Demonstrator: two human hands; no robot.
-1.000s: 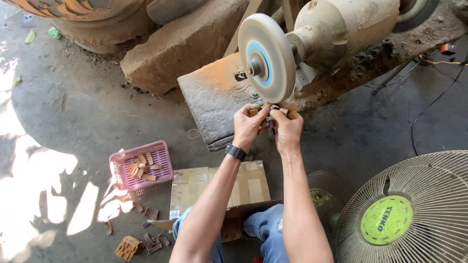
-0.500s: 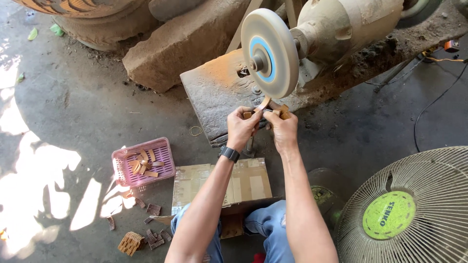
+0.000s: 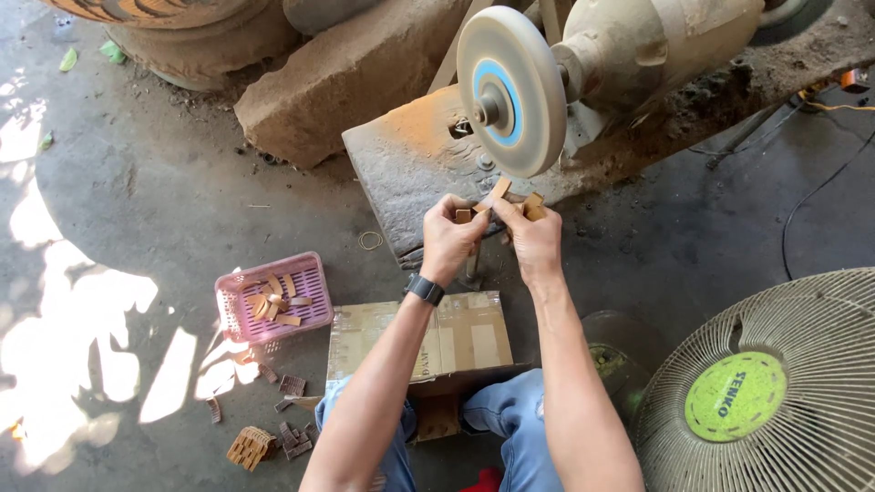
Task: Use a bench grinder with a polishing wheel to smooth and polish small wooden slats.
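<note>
Both my hands are raised just below a round grinding wheel (image 3: 510, 89) with a blue centre ring, mounted on a dusty motor (image 3: 656, 50). My left hand (image 3: 451, 239), with a black watch on the wrist, pinches a small wooden piece (image 3: 497, 191) that points up toward the wheel's lower edge. My right hand (image 3: 533, 239) grips the same cluster of small wooden pieces (image 3: 531, 205) from the right. The wood sits a little under the wheel; contact cannot be told.
A pink plastic basket (image 3: 314, 273) with several wood pieces lies on the concrete floor at left. A cardboard box (image 3: 415, 342) rests by my knees. A fan's wire guard (image 3: 775, 383) fills the lower right. Stone blocks (image 3: 346, 77) and a cable (image 3: 811, 196) lie beyond.
My hands have dropped slightly from the wheel and a wooden piece is now turned up between the fingers. The view has shifted a little.
</note>
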